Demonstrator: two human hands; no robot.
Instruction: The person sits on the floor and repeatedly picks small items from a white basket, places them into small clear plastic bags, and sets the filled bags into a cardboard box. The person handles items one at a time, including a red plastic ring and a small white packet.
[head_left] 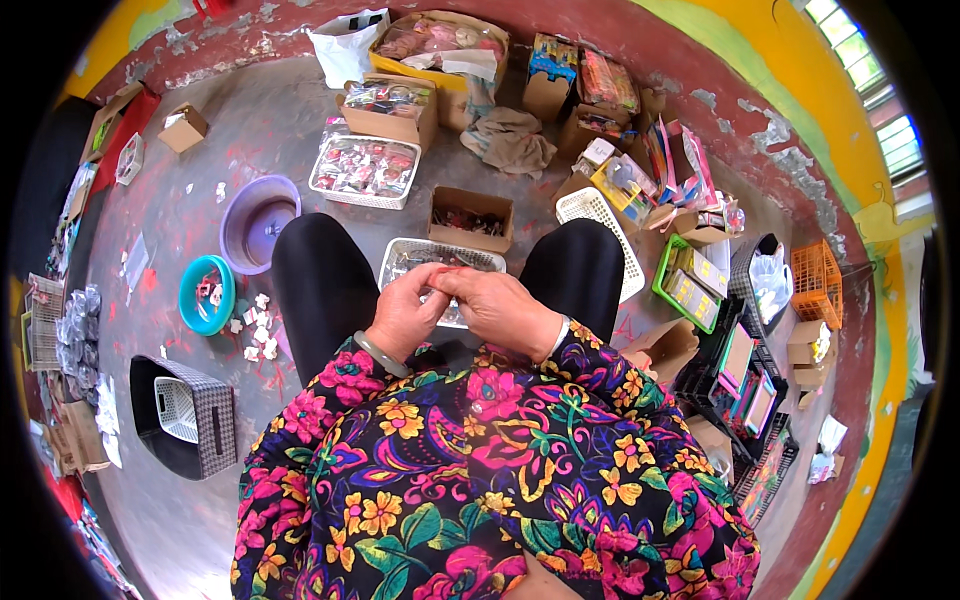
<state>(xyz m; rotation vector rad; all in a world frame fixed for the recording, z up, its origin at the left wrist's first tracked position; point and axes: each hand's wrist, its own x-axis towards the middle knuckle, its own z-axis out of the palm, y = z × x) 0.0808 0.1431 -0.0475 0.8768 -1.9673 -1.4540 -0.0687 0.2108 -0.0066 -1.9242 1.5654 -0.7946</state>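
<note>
The left hand (405, 315) and the right hand (497, 305) are brought together above the lap, fingertips meeting; both are curled nearly closed, and a small red piece (452, 270) is pinched between them, though what it is cannot be told; a green bangle (380, 354) is worn on the left wrist. Just beyond the hands, between the knees, a white mesh tray (420, 255) is set on the floor; a small cardboard box (471, 218) is placed behind it; a purple basin (258, 220) and a teal ring-shaped dish (205, 294) are seen to the left; a white basket (363, 170) of packets is found farther back.
</note>
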